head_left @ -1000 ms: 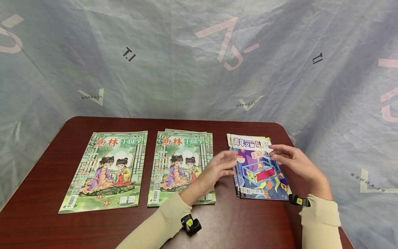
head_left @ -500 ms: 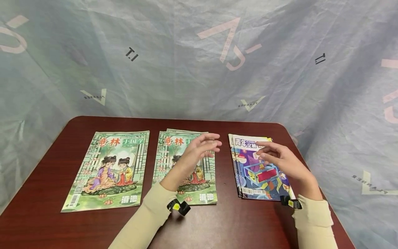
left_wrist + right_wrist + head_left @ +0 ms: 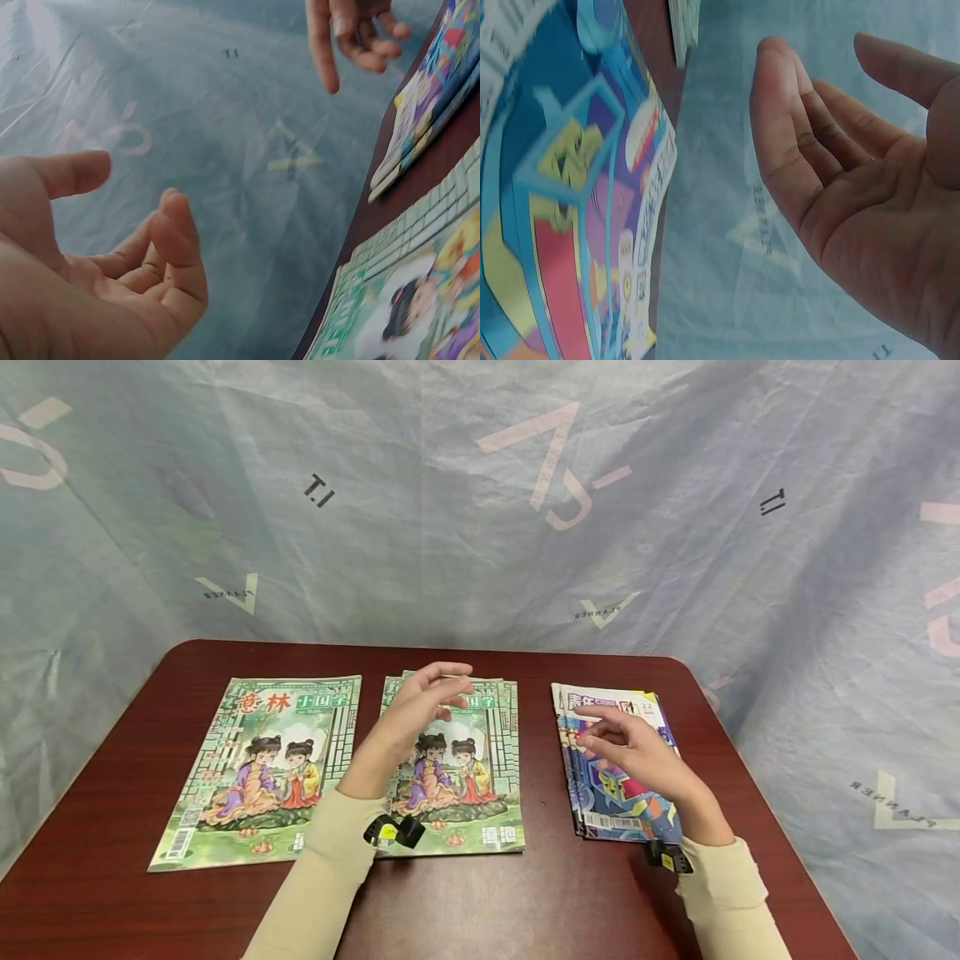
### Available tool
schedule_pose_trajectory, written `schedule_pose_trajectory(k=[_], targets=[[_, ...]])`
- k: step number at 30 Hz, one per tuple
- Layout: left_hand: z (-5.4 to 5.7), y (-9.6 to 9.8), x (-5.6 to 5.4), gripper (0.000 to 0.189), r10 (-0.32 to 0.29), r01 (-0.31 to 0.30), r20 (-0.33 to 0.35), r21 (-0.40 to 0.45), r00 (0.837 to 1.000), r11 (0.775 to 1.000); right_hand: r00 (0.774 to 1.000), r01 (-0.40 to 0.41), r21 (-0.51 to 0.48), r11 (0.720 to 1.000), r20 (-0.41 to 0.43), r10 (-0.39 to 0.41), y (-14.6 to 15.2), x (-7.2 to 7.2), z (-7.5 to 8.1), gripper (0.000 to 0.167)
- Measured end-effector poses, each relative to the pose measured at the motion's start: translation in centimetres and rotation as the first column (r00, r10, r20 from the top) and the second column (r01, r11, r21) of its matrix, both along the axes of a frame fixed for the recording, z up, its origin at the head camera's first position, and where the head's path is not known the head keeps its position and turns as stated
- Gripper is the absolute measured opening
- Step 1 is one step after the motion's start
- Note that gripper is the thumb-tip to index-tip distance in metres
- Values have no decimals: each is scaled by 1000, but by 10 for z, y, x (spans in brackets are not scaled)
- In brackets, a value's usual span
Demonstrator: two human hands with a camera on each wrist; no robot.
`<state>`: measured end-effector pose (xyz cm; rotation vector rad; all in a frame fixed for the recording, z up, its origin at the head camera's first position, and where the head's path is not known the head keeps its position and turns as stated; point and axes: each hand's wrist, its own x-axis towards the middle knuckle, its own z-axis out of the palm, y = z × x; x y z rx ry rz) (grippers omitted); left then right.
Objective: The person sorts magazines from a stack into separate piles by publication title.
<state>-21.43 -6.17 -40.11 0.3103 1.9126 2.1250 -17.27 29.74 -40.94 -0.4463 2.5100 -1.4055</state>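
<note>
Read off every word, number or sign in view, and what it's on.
"意林 小国学": left green magazine
"国学": middle green magazine; title partly behind left hand
"青年": purple magazine
"22": same magazine
"T.I": backdrop
"V": backdrop
"PLANNER", mirrored: backdrop
Other cover print, barcode digits: too small or blurred.
Pink marks: unclear.

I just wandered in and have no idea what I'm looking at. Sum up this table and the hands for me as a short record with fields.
Surface: dark red-brown table
On the left: green magazine, lying flat, cover up
In the middle: green stack, its top cover showing the same two figures
On the right: purple-blue stack, edges slightly uneven
Left hand: raised above the green stack, holding nothing
Right hand: raised above the purple-blue stack, holding nothing
Behind: greyish sheet with printed letters
</note>
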Motion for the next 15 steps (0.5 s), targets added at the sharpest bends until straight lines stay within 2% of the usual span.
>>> schedule_pose_trajectory(k=[3,9,15], targets=[[0,-9,-3,42,27,-27,7,-39,1000,999,1000,1,-17,1000,-1,-1,-8,1,-3,52],[-1,-25,-8,42,112,-114,-28,-88,993,990,1000,-16,-54,998,17,17,-24,2,-10,53],[-1,-46,-12,45,154,-157,-35,-126,987,979,997,-35,-95,995,65,41,-41,3,-16,52]])
